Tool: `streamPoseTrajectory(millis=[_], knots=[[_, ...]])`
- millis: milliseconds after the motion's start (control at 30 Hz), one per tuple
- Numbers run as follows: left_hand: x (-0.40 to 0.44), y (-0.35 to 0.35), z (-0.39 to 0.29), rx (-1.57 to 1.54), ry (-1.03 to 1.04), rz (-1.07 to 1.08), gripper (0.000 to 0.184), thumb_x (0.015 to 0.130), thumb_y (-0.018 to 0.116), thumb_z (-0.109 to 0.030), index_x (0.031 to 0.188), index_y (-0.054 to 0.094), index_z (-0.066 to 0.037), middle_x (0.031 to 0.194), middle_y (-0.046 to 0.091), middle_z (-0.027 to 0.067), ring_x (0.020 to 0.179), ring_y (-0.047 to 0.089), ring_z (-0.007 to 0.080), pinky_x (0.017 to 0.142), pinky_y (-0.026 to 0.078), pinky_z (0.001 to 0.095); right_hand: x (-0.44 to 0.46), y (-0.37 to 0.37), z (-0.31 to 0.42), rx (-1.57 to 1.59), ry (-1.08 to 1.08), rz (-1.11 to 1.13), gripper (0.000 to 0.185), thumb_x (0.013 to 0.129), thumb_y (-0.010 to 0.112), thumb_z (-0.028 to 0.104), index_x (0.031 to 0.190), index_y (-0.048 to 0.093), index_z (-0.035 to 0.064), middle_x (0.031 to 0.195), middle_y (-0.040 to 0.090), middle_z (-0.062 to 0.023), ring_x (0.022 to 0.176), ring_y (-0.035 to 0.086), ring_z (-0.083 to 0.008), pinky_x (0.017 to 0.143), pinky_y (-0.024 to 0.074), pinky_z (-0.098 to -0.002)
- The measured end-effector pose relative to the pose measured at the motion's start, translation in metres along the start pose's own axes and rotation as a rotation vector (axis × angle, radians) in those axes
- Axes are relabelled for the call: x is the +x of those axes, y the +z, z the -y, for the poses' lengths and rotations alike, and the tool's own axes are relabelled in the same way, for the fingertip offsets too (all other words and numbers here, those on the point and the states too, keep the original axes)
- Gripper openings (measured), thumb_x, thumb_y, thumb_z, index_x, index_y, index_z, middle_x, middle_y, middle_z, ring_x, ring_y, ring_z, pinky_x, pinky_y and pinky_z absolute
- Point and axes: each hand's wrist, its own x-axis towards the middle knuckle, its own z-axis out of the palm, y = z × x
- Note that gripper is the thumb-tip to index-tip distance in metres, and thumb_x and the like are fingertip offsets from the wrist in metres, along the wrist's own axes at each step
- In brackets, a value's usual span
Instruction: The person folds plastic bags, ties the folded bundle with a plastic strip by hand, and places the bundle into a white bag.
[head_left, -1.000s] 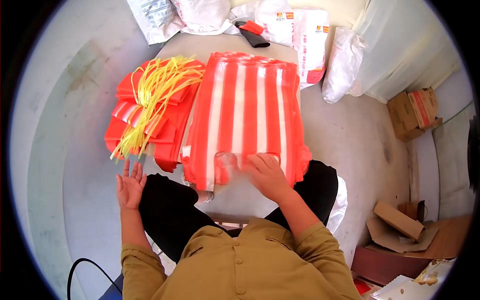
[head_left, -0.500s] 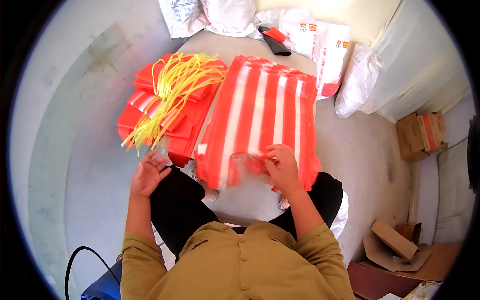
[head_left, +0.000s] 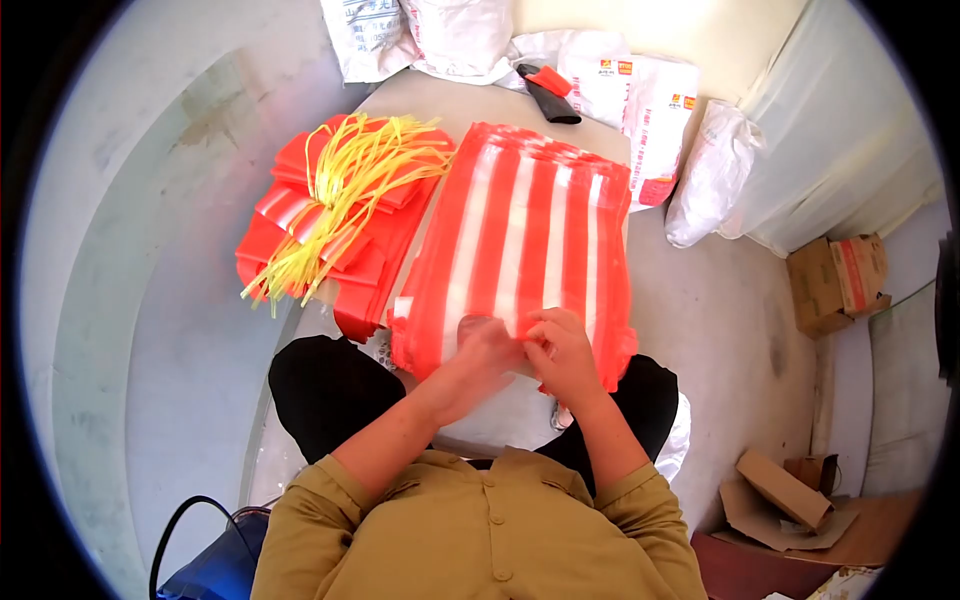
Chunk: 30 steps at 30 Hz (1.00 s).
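Note:
A thick stack of red-and-white striped bags lies in front of me, its near edge at my knees. My right hand is at that near edge, thumb and fingers pinched on the edge of the top bag. Close beside it, my left hand is over the same edge, smeared by motion, so its fingers cannot be made out. To the left of the stack lie folded red bags, with a bundle of yellow strips spread across them.
White printed sacks stand along the far side, near a black roll with a red piece. Cardboard boxes are at the right, with opened cardboard nearer me. A blue bag sits at lower left.
My left hand has swung right from beside the folded red bags to the stack's near edge, next to my right hand. My right hand keeps its pinch on the edge.

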Motion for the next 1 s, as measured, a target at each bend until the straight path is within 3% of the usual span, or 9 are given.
streamPoseTrajectory(millis=[100, 200, 400, 500, 600, 700, 800, 900, 1000], knots=[[0.016, 0.0, 0.004, 0.039, 0.091, -0.023, 0.077, 0.104, 0.059, -0.047, 0.163, 0.026, -0.01, 0.144, 0.044, 0.0002, 0.134, 0.047, 0.0221, 0.117, 0.037, 0.0411, -0.001, -0.005, -0.001, -0.044, -0.133, 0.085, 0.025, 0.077, 0.077, 0.002, 0.1, 0.068, 0.0035, 0.139, 0.059, -0.0164, 0.116, 0.059, -0.0378, 0.1, 0.0499, -0.044], [0.014, 0.014, -0.012, 0.109, 0.075, 0.046, 0.075, 0.105, 0.058, -0.043, 0.163, 0.027, -0.006, 0.135, 0.046, -0.0018, 0.133, 0.048, 0.0203, 0.117, 0.037, 0.0393, 0.002, -0.008, 0.02, -0.121, -0.108, -0.016, 0.038, 0.073, 0.081, 0.007, 0.107, 0.066, 0.0052, 0.125, 0.064, -0.0172, 0.119, 0.058, -0.0395, 0.099, 0.0471, -0.05], [0.011, -0.002, -0.002, 0.01, 0.043, -0.084, 0.072, 0.105, 0.057, -0.041, 0.162, 0.029, -0.006, 0.149, 0.045, 0.0026, 0.135, 0.048, 0.0191, 0.117, 0.038, 0.0396, 0.007, 0.004, 0.007, -0.298, -0.207, -0.004, 0.05, 0.068, 0.085, 0.011, 0.114, 0.065, 0.0058, 0.134, 0.062, -0.0149, 0.128, 0.055, -0.0405, 0.106, 0.0448, -0.0536], [0.002, -0.002, -0.007, -0.007, 0.032, -0.098, 0.059, 0.108, 0.055, -0.036, 0.156, 0.039, -0.006, 0.149, 0.049, 0.0052, 0.135, 0.049, 0.0179, 0.112, 0.042, 0.0382, 0.01, 0.012, -0.002, -0.365, -0.212, 0.02, 0.044, 0.071, 0.081, 0.007, 0.113, 0.067, 0.0052, 0.131, 0.064, -0.0149, 0.128, 0.055, -0.0417, 0.108, 0.0448, -0.0529], [-0.015, -0.006, -0.024, 0.324, 0.027, -0.255, 0.045, 0.11, 0.052, -0.03, 0.147, 0.05, -0.006, 0.142, 0.055, 0.0046, 0.132, 0.051, 0.0161, 0.106, 0.044, 0.0351, 0.017, 0.008, -0.009, -0.235, -0.097, 0.018, 0.038, 0.079, 0.074, 0.005, 0.117, 0.07, 0.0044, 0.13, 0.067, -0.0155, 0.129, 0.055, -0.0414, 0.109, 0.0451, -0.0509], [-0.017, -0.036, -0.033, 0.415, 0.229, -0.517, 0.034, 0.111, 0.05, -0.025, 0.14, 0.056, -0.007, 0.139, 0.058, 0.0036, 0.129, 0.053, 0.014, 0.102, 0.045, 0.0313, 0.025, 0.0, -0.006, -0.006, 0.162, -0.003, 0.03, 0.092, 0.065, 0.0, 0.121, 0.072, 0.0022, 0.137, 0.067, -0.0098, 0.136, 0.054, -0.0328, 0.114, 0.0422, -0.0431], [-0.012, -0.036, -0.05, 0.413, 0.414, -0.56, 0.04, 0.112, 0.048, -0.029, 0.146, 0.051, -0.008, 0.146, 0.052, 0.0052, 0.135, 0.048, 0.0158, 0.107, 0.041, 0.034, 0.031, -0.003, -0.009, 0.112, 0.241, -0.007, 0.028, 0.098, 0.059, 0.003, 0.124, 0.07, 0.0014, 0.139, 0.067, -0.0085, 0.137, 0.053, -0.0306, 0.114, 0.0416, -0.0395], [-0.001, -0.038, -0.062, 0.489, 0.45, -0.537, 0.05, 0.113, 0.043, -0.036, 0.154, 0.042, -0.007, 0.154, 0.044, 0.0076, 0.143, 0.039, 0.019, 0.116, 0.033, 0.0376, 0.033, -0.002, -0.014, 0.165, 0.247, 0.002, 0.035, 0.096, 0.063, 0.01, 0.13, 0.068, 0.0033, 0.136, 0.066, -0.0158, 0.134, 0.055, -0.0338, 0.112, 0.0438, -0.0425], [0.014, -0.035, -0.066, 0.411, 0.43, -0.471, 0.058, 0.113, 0.04, -0.041, 0.159, 0.032, -0.007, 0.159, 0.037, 0.0091, 0.149, 0.031, 0.0212, 0.122, 0.025, 0.0403, 0.032, 0.001, -0.019, 0.186, 0.275, 0.005, 0.035, 0.097, 0.062, 0.009, 0.131, 0.068, 0.0033, 0.136, 0.066, -0.0156, 0.134, 0.055, -0.0333, 0.113, 0.0434, -0.0418]])
